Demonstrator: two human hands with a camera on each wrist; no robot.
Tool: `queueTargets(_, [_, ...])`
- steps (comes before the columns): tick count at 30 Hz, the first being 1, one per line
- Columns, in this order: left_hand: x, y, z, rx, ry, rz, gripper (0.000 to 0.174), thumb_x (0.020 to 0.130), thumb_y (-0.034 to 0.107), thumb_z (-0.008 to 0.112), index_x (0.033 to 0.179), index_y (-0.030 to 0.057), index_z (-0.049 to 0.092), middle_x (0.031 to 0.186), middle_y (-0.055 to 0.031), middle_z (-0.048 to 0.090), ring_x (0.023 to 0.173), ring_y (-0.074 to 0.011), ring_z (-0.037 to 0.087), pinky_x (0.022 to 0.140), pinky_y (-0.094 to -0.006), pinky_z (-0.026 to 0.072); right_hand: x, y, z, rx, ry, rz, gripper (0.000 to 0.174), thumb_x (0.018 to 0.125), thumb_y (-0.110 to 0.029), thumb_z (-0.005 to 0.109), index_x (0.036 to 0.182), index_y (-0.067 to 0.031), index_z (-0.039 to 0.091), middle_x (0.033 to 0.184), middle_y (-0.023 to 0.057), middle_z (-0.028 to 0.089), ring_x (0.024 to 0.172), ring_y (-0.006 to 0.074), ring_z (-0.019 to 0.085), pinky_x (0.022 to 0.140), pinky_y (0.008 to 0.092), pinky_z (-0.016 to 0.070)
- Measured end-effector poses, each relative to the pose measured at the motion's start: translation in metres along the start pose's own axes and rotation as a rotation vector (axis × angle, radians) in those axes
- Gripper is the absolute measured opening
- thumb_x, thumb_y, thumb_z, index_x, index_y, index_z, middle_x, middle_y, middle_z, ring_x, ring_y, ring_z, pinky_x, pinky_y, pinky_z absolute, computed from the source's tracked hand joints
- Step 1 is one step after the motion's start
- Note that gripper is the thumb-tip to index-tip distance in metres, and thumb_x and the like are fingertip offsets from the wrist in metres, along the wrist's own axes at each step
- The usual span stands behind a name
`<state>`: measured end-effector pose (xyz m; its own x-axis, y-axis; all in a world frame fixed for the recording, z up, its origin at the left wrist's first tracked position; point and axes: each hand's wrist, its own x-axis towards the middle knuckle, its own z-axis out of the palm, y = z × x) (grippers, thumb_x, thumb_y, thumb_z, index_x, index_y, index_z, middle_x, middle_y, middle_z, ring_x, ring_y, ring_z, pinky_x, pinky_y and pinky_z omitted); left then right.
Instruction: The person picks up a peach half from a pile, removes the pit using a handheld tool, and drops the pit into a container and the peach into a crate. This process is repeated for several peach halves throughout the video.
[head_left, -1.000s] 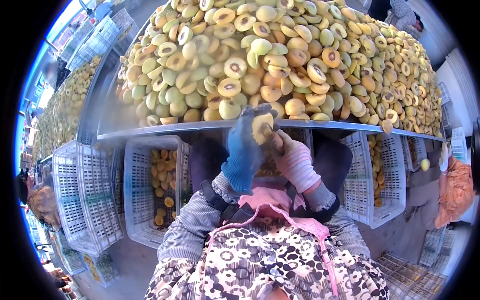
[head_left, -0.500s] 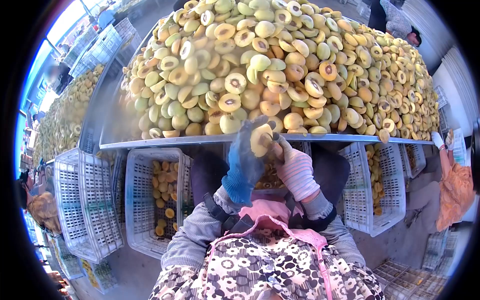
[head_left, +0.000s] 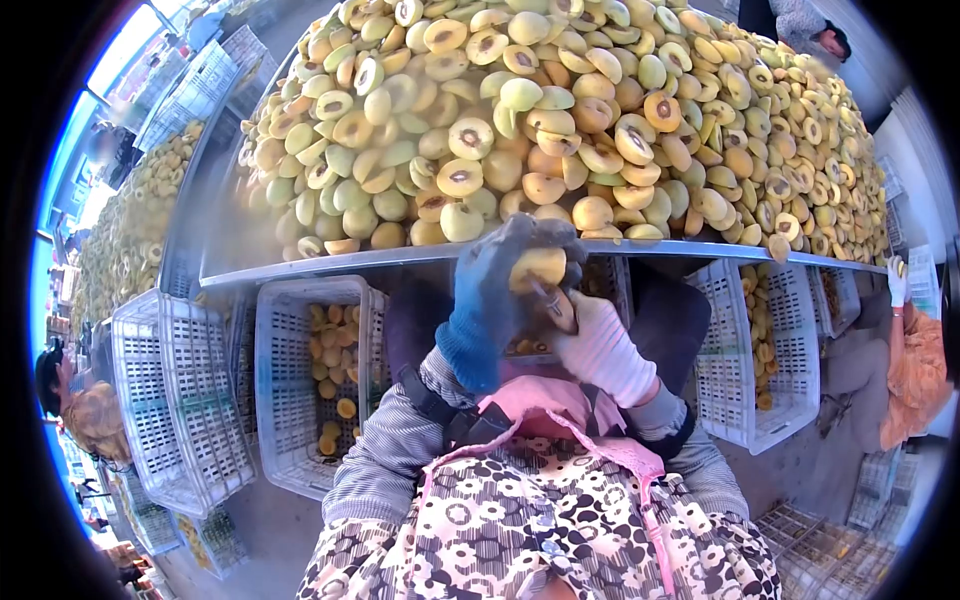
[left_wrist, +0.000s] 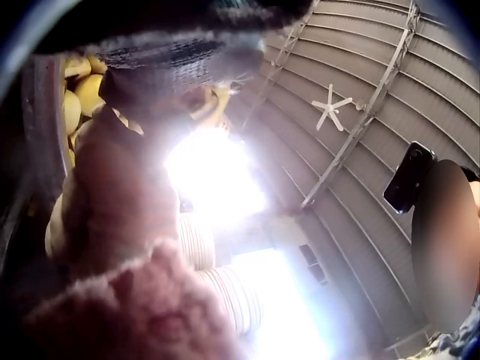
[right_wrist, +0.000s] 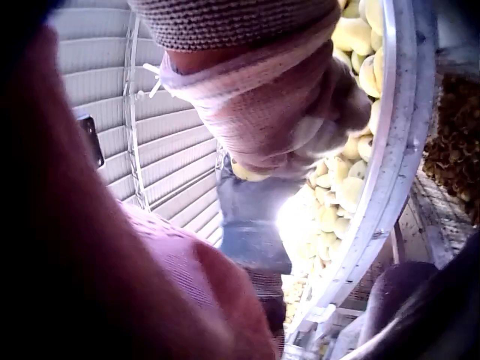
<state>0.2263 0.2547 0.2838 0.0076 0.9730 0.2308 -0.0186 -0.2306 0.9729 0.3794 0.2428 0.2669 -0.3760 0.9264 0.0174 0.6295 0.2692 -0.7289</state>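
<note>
The left hand (head_left: 490,295), in a blue and grey glove, grips a yellow fruit (head_left: 540,266) in front of the table's metal edge. Close on its right, the right hand (head_left: 598,340), in a striped pale glove, pinches a small tool (head_left: 553,303) whose tip meets the fruit. A large heap of halved fruit (head_left: 460,177) covers the table just beyond both hands. In the right wrist view the right hand (right_wrist: 259,112) is bent near the blue glove (right_wrist: 255,217). Glare and sleeve hide most of the left wrist view.
The metal table rim (head_left: 420,254) runs across in front of the body. Below it stand a white crate (head_left: 270,400) with fruit at left, stacked crates (head_left: 165,400) farther left and another crate (head_left: 785,370) at right. Other people are at both sides.
The left hand's fingers have come over the top of the fruit, which has turned in the grip. The right hand has shifted slightly lower relative to the fruit, and the tool now shows.
</note>
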Motion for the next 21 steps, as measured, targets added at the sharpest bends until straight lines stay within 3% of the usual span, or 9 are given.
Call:
queueTargets(1, [0.004,-0.002,-0.003,-0.583,0.014,-0.261,0.042,0.096,0.034,0.047,0.107,-0.005,0.059,0.094,-0.0156,0.066,0.078,-0.0221,0.066,0.071,-0.0306,0.054,-0.003,-0.003,-0.007,0.191,-0.159,0.01,0.026,0.081,-0.015,0.063,0.104,-0.0032,0.06,0.071,0.0187,0.062,0.068,0.0333,0.062,0.062,0.0395,0.0476])
queueTargets(4, [0.006,0.016,0.003,-0.542,-0.11,-0.331,0.041,0.094,0.035,0.052,0.097,-0.0034,0.065,0.087,-0.0091,0.068,0.078,-0.0149,0.065,0.069,-0.0258,0.0519,-0.003,0.002,0.001,0.301,-0.201,-0.302,0.021,0.08,-0.008,0.06,0.099,-0.0007,0.062,0.07,0.0133,0.06,0.065,0.0179,0.058,0.064,0.0313,0.0468])
queueTargets(8, [0.003,-0.03,-0.002,-0.144,0.129,-0.197,0.034,0.095,0.028,0.053,0.105,-0.0024,0.062,0.091,-0.0094,0.067,0.075,-0.014,0.064,0.068,-0.029,0.052,0.0,-0.002,-0.01,0.408,-0.382,0.03,0.021,0.08,-0.009,0.062,0.099,-0.0002,0.062,0.074,0.0123,0.062,0.068,0.0159,0.057,0.068,0.0298,0.0466])
queueTargets(10, [-0.006,-0.029,-0.026,-0.579,0.421,-0.352,0.04,0.095,0.034,0.051,0.105,-0.0038,0.061,0.093,-0.0129,0.067,0.077,-0.0216,0.067,0.071,-0.0324,0.0564,-0.004,0.013,-0.008,0.558,-0.508,0.112,0.02,0.08,-0.01,0.062,0.099,-0.0006,0.062,0.076,0.0131,0.063,0.07,0.0174,0.059,0.069,0.0302,0.0471])
queueTargets(12, [-0.029,-0.06,-0.084,0.023,0.493,-0.025,0.034,0.094,0.029,0.055,0.109,-0.0014,0.06,0.094,-0.0112,0.066,0.08,-0.0197,0.066,0.071,-0.0308,0.0555,-0.004,0.06,0.012,0.39,-0.338,0.049,0.021,0.086,-0.024,0.058,0.096,-0.0068,0.064,0.083,0.0202,0.066,0.082,0.0376,0.063,0.069,0.0441,0.0499])
queueTargets(14, [-0.048,-0.043,-0.141,0.001,0.493,-0.339,0.036,0.09,0.024,0.062,0.115,-0.0005,0.059,0.102,-0.0104,0.064,0.087,-0.017,0.064,0.071,-0.028,0.0534,0.004,0.091,0.012,-0.365,-0.337,0.202,0.024,0.086,-0.027,0.056,0.099,-0.0081,0.065,0.084,0.0224,0.065,0.081,0.0372,0.064,0.071,0.0454,0.0499])
queueTargets(15, [-0.047,-0.045,-0.154,0.002,0.501,-0.339,0.036,0.09,0.024,0.062,0.115,-0.0005,0.059,0.102,-0.0104,0.064,0.087,-0.017,0.064,0.071,-0.028,0.0534,0.005,0.097,0.013,-0.366,-0.343,0.196,0.024,0.086,-0.027,0.056,0.099,-0.0081,0.065,0.084,0.0224,0.065,0.081,0.0372,0.064,0.071,0.0454,0.0499])
queueTargets(17, [-0.035,-0.052,-0.17,0.876,0.596,-0.154,0.044,0.085,0.023,0.069,0.119,-0.0012,0.057,0.112,-0.0112,0.062,0.095,-0.0161,0.062,0.075,-0.0278,0.0512,0.003,0.103,0.016,-0.393,-0.218,0.224,0.024,0.086,-0.027,0.055,0.1,-0.0096,0.064,0.082,0.021,0.066,0.08,0.037,0.064,0.072,0.0464,0.05])
queueTargets(21, [0.061,-0.039,-0.108,1.013,0.428,0.271,0.048,0.081,0.029,0.069,0.119,0.0042,0.056,0.116,-0.0181,0.059,0.106,-0.0335,0.058,0.088,-0.0397,0.0472,0.012,0.09,0.028,-0.284,-0.261,0.141,0.027,0.085,-0.028,0.057,0.105,-0.0109,0.063,0.082,0.0182,0.066,0.079,0.0368,0.064,0.071,0.0451,0.0503])
